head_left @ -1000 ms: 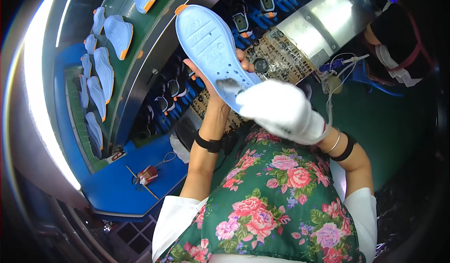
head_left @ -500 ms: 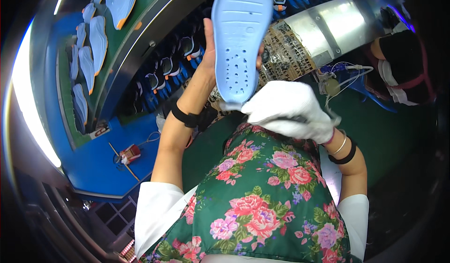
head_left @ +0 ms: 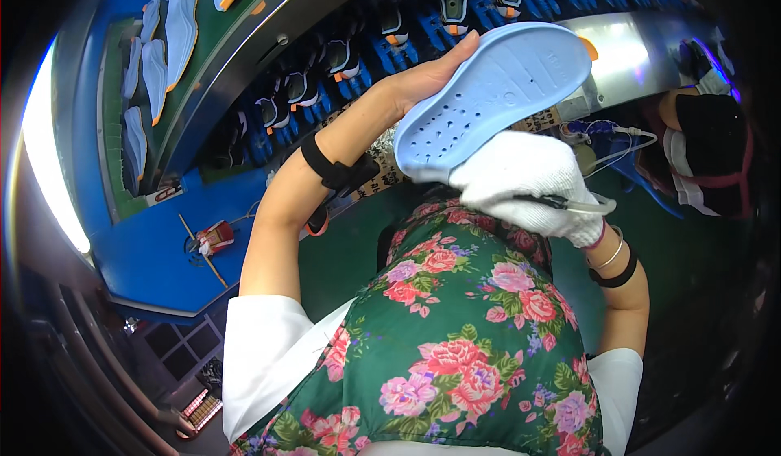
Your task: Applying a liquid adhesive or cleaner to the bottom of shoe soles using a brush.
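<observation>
The bare left hand [head_left: 431, 75] grips the blue sole [head_left: 506, 98] along one side; the gloved right hand [head_left: 530, 181] is closed on a tube [head_left: 592, 206], its fingertips at the sole's holed end; the sole is in the air, tilted, before the apron [head_left: 439, 326]; other soles [head_left: 181, 37] lie mostly toward the green belt [head_left: 213, 29]'s left edge; a box [head_left: 216, 238] sits near the tabletop [head_left: 138, 261]'s right edge.

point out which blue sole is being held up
The perforated sole at the centre, gripped by the bare left hand; the other soles lie on the green surface at upper left.
</observation>
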`<state>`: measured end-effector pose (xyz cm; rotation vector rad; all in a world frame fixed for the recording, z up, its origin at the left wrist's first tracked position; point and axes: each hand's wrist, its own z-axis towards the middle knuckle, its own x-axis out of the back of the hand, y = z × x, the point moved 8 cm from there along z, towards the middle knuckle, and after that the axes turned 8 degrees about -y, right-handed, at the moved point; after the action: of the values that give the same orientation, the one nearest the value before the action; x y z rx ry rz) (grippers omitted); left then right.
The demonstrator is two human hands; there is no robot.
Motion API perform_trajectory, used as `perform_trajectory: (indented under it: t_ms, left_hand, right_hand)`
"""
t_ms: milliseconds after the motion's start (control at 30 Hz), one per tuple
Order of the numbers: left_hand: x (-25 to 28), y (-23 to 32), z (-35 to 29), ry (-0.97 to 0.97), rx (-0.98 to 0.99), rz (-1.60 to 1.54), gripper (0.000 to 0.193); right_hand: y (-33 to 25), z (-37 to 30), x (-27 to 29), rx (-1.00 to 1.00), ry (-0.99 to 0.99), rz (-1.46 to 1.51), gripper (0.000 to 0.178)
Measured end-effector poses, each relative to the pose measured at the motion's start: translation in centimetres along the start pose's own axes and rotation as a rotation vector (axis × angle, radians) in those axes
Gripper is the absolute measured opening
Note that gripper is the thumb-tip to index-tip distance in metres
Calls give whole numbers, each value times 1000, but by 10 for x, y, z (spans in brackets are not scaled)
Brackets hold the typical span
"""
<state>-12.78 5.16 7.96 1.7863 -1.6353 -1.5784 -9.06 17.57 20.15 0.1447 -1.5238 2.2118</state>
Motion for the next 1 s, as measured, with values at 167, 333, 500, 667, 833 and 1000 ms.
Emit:
perform_trajectory:
  t_ms: [167,333,500,667,833,1000]
  left_hand:
    - [4,1,8,41,-17,-100,90]
    - [4,-15,10,-128,-179,-600,61]
    - [10,-55,-2,-36,-281,-726,42]
    - [1,-59,-7,61,-207,-146,58]
    - [8,-76,-19,70,-229,-763,58]
    - [-30,-42,-29,-233,-335,-921,84]
  right_hand:
    - [22,-7,-1,-199,63,212,15]
    - [41,-41,51,-441,539,356,15]
    - [21,-29,81,-275,590,7,18]
    - [13,-26,75,-186,475,-135,14]
    - [0,-32,61,-229,498,-176,15]
    - [-26,-31,60,-192,546,-301,21]
